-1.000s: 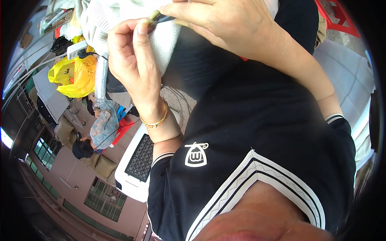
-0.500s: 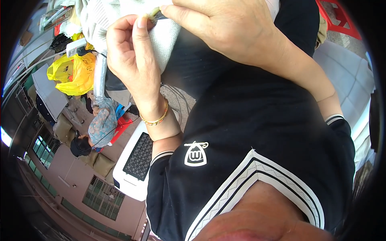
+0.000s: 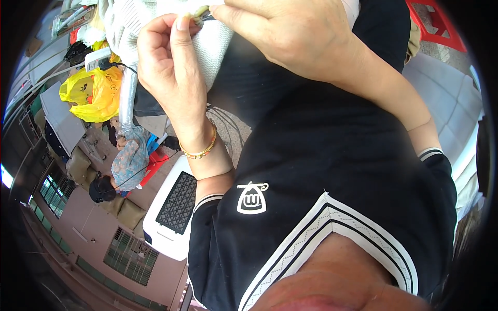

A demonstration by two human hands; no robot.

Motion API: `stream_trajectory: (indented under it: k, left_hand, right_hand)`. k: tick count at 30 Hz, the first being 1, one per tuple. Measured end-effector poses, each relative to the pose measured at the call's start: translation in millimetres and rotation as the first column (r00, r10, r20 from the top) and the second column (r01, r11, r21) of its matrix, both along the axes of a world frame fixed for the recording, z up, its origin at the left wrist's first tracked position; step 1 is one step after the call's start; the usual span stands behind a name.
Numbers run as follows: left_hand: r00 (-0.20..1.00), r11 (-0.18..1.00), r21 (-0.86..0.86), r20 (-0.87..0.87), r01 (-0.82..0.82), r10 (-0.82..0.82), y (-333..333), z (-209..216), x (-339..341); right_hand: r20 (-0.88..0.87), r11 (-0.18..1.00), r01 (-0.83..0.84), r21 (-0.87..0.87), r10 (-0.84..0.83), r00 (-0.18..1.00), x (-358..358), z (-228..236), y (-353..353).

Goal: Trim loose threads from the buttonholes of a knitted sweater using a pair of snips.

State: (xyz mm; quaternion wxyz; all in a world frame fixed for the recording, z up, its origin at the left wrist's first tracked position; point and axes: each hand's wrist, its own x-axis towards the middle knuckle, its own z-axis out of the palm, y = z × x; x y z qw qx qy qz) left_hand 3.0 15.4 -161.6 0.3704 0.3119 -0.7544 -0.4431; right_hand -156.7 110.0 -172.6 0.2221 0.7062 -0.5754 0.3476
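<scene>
White knitted fabric (image 3: 212, 54) drapes over my lap at the top of the view. My left hand (image 3: 174, 65), with a gold bracelet on its wrist, pinches at the fabric between thumb and bent fingers. My right hand (image 3: 293, 39) reaches across from the right, its closed fingertips close to the left ones. Between the two hands shows a small yellow-green piece (image 3: 199, 11) with a greyish bit beside it, too small to name. The right fingers are partly cut off by the top edge, so what they grip is hidden.
At the left lie yellow plastic bags (image 3: 106, 96) and a white device (image 3: 97, 59) with a black plug and cord. A white casing with a black grille (image 3: 177, 202) stands beside my left elbow. Another person (image 3: 129, 163) sits further left. A red plastic stool (image 3: 438, 28) is at top right.
Both hands stay nearly in place with slight fingertip movement. The greyish bit between them shows a little more clearly. The background shifts slightly left.
</scene>
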Motion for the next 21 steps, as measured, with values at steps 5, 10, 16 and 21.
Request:
stream_trajectory:
  k: [5, 10, 16, 21]
  left_hand:
    - [0.998, 0.998, 0.053, -0.055, -0.016, 0.019, -1, 0, -2]
    - [0.991, 0.993, 0.108, -0.132, 0.042, -0.027, -1, 0, 3]
    - [0.965, 0.998, -0.055, -0.26, -0.03, 0.015, 1, 0, 13]
    - [0.985, 0.984, -0.132, -0.145, -0.117, 0.098, 9, -5, 66]
  right_hand:
    - [0.26, 0.998, -0.043, -0.048, 0.054, 0.964, -8, -10, -2]
    - [0.551, 0.984, -0.109, -0.144, 0.171, 0.817, -9, -16, 2]
    - [0.654, 0.983, -0.144, -0.117, 0.186, 0.733, -13, -17, 1]
    - [0.712, 0.955, -0.283, 0.094, 0.134, 0.689, -11, 6, 17]
